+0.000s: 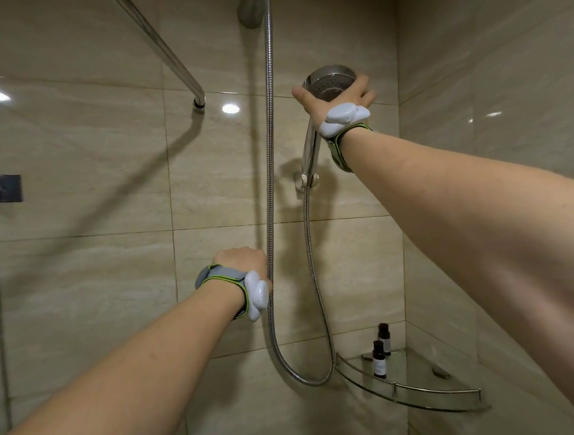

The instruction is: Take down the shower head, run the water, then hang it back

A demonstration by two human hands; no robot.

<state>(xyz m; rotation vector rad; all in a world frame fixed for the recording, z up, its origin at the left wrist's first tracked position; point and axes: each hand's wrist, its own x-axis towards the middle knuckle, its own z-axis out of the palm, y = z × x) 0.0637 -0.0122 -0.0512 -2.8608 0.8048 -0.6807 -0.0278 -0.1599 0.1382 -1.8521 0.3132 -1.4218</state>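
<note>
Right hand (336, 95) wrapped around shower head (330, 81), handle seated in wall bracket (306, 180). Left hand (242, 262) fisted on metal hose (269, 184), just below mid-wall. Hose looping down beside glass corner shelf (430, 398). Two dark bottles (379, 359) upright on shelf, beige tiled wall (93, 267) behind.

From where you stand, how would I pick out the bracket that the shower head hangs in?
Find the back tiled wall and the right hand gripping the shower head. Follow its chrome handle down to the small wall bracket. Unlike the slanted rail's wall fitting further left, a hose drops from it.
</note>
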